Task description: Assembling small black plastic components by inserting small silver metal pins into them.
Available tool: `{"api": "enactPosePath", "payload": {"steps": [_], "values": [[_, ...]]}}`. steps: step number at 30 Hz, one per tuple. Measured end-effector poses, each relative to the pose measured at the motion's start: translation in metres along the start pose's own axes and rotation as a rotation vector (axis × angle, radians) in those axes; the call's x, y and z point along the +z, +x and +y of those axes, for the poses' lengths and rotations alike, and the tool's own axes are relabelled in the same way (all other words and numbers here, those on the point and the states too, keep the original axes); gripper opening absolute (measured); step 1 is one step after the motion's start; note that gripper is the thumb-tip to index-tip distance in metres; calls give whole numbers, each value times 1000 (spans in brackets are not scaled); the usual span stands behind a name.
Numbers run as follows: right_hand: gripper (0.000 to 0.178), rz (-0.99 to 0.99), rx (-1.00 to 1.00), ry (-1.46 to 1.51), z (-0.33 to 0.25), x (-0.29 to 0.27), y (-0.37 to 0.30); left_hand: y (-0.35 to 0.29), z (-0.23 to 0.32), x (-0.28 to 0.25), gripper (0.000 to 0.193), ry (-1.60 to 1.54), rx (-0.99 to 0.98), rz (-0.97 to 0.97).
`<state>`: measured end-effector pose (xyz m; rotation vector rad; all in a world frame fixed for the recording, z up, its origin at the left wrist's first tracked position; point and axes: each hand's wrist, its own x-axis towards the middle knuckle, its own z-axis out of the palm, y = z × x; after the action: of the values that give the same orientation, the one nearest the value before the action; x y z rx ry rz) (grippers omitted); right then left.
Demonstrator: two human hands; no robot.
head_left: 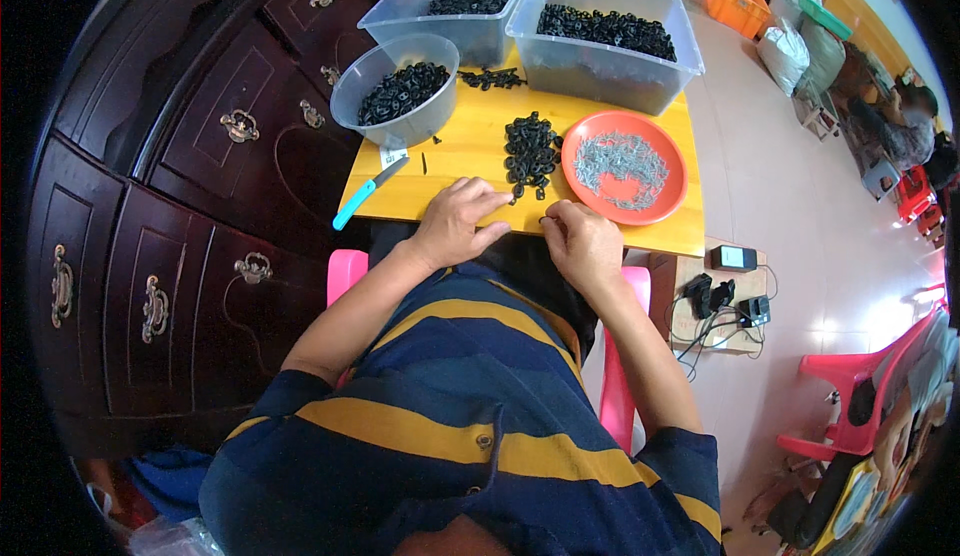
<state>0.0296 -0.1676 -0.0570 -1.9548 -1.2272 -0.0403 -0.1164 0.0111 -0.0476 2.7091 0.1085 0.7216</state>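
Note:
My left hand (462,222) is at the near edge of the yellow table, fingers stretched and thumb apart. Its fingertips reach the near end of a pile of small black ring-like plastic parts (531,148). My right hand (588,244) is curled closed at the table edge, thumb against the fingers; whatever it may hold is too small or hidden. Just beyond it stands a red-orange plate (679,187) with many small silvery metal pins (622,168). A knife (368,195) with a turquoise handle lies left of my left hand.
A round clear tub (347,116) and two clear rectangular bins, the left bin (385,28) and the right bin (610,78), hold black parts. Dark drawers (190,146) flank the left. Devices with cables (735,296) sit right of the table, near a pink chair (850,396).

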Motion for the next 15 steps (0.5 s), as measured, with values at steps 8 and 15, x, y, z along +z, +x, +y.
{"api": "enactPosePath", "payload": {"steps": [8, 15], "values": [[16, -9, 18, -127, 5, 3, 5, 0, 1, 9, 36, 60, 50, -37], [8, 265, -74, 535, -52, -80, 16, 5, 5, -2, 43, -28, 40, 63]]}}
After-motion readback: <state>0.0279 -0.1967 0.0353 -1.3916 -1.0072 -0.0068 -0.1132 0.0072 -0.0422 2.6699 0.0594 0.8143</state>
